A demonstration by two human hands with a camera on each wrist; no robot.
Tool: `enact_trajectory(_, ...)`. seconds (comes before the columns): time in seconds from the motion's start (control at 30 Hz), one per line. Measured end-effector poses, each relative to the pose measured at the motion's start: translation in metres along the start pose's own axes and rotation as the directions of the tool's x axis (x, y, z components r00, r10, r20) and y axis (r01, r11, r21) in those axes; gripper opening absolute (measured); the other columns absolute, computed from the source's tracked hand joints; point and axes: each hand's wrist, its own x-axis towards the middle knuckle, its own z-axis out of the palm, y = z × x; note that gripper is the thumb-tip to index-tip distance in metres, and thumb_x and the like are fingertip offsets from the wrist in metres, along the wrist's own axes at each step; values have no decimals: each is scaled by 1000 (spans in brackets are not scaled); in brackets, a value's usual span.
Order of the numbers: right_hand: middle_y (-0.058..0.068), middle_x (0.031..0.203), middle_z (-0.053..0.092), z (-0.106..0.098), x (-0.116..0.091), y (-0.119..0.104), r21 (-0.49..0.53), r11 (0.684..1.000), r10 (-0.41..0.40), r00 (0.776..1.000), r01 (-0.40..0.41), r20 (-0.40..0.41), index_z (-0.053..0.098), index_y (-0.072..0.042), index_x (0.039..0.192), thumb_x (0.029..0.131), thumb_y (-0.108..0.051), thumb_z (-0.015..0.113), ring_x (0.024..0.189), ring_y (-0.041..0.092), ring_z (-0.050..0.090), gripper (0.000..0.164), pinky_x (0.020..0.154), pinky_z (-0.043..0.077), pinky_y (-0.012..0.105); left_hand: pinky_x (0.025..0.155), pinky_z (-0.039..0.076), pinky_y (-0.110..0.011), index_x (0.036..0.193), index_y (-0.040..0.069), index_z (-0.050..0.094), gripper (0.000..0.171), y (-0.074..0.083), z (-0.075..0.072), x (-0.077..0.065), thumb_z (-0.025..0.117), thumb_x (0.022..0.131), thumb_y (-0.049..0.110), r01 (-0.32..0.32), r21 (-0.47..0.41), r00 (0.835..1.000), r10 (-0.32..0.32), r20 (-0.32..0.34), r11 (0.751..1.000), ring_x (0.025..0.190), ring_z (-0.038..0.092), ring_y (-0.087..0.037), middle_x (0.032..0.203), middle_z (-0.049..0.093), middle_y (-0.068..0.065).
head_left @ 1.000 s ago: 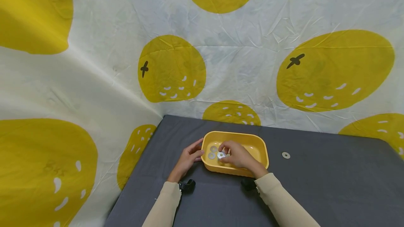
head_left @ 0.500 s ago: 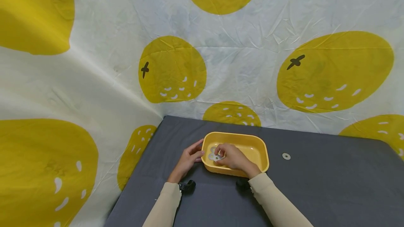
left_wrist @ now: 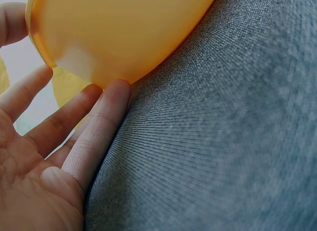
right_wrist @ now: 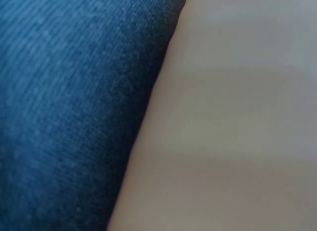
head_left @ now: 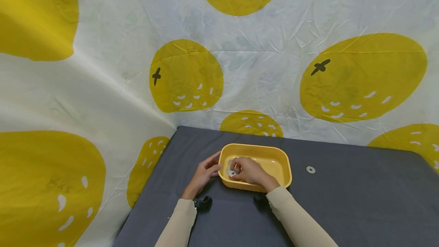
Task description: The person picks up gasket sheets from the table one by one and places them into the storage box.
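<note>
My left hand (head_left: pixel 204 170) holds the left end of a yellow plastic tray (head_left: pixel 285 165). In the left wrist view, the fingertips (left_wrist: pixel 119 89) rest against the tray's outer wall (left_wrist: pixel 129 37). Inside the tray, my right hand (head_left: pixel 250 170) reaches low over the left part and pinches a flat metal washer (head_left: pixel 233 173) between thumb and fingers. Other washers (head_left: pixel 230 162) lie beside it, partly hidden by the fingers. In the right wrist view, only pale blurred surface and dark cloth show.
A single washer (head_left: pixel 310 169) lies on the dark grey table cloth (head_left: pixel 360 190), right of the tray. Behind and to the left hangs a white curtain (head_left: pixel 260 75) with yellow fruit prints. Black wrist cameras (head_left: pixel 204 202) sit at both wrists.
My right hand has shifted left inside the tray with the washer, coming down over the other washers and covering part of them. The left hand and tray have stayed put.
</note>
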Motion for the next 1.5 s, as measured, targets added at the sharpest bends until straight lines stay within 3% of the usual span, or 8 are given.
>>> enact_trajectory(0.47, 1, 80, 62, 2, 1, 2, 4, 999, -34, 999, 34, 0, 69, -11, 100, 84, -19, 86, 70, 13, 53, 25, 67, 46, 27, 90, 61, -34, 153, 25, 50, 55, 2, 1, 0, 66, 101, 20, -11, 3, 1000, 11, 5, 1000, 119, 66, -29, 141, 61, -20)
enact_trajectory(0.73, -1, 76, 57, -13, -9, -1, 119, 993, 21, 986, -1, -165, 70, -16, 100, 94, -21, 75, 60, 14, 48, 10, 55, 40, 24, 90, 61, -34, 153, 24, 50, 55, 1, 2, 0, 66, 101, 21, -5, 12, 1000, 5, -5, 1000, 117, 67, -26, 140, 61, -20)
enact_trajectory(0.87, 0, 76, 56, -36, -24, 0, 171, 983, -11, 957, 63, -289, 69, -14, 103, 98, -19, 71, 61, 16, 48, 7, 56, 41, 25, 90, 61, -34, 153, 27, 50, 56, 1, 3, 0, 68, 100, 23, 4, 11, 1000, -4, -7, 1000, 115, 67, -25, 139, 61, -19)
enact_trajectory(1.03, 1, 76, 59, -67, -49, 18, 152, 981, -35, 877, 123, -479, 70, -12, 105, 99, -20, 69, 60, 13, 47, 10, 55, 42, 26, 89, 61, -33, 154, 26, 49, 57, 0, 3, 0, 67, 100, 23, -9, 13, 1000, 9, -1, 1000, 112, 68, -21, 139, 61, -20)
enact_trajectory(1.13, 2, 78, 61, -83, -66, 36, 121, 990, 12, 825, 68, -564, 70, -13, 104, 100, -22, 69, 61, 13, 48, 10, 56, 41, 25, 89, 61, -32, 155, 25, 48, 57, 0, 3, 0, 66, 101, 22, -18, 5, 1000, 18, 9, 1000, 112, 68, -21, 139, 60, -21)
enact_trajectory(1.23, 4, 82, 62, -94, -84, 60, 110, 994, 69, 795, -2, -603, 70, -10, 106, 101, -23, 67, 64, 13, 50, 14, 57, 42, 24, 89, 61, -32, 155, 24, 46, 57, 0, 2, -1, 65, 101, 22, -24, 1, 1000, 24, 18, 1000, 114, 68, -23, 140, 60, -21)
enact_trajectory(1.37, 6, 86, 64, -105, -106, 93, 95, 988, 157, 778, -124, -608, 69, -8, 110, 102, -28, 64, 66, 11, 51, 22, 57, 43, 25, 90, 61, -32, 155, 25, 46, 58, -1, 1, -1, 66, 101, 25, -27, 6, 999, 27, 18, 1000, 117, 68, -25, 141, 60, -20)
enact_trajectory(1.5, 8, 87, 64, -112, -124, 118, 69, 965, 247, 795, -252, -553, 69, -4, 112, 102, -26, 65, 68, 11, 53, 24, 57, 45, 27, 91, 61, -34, 156, 24, 46, 58, -2, 0, -1, 66, 101, 26, -33, 11, 999, 32, 17, 999, 120, 66, -28, 142, 59, -21)
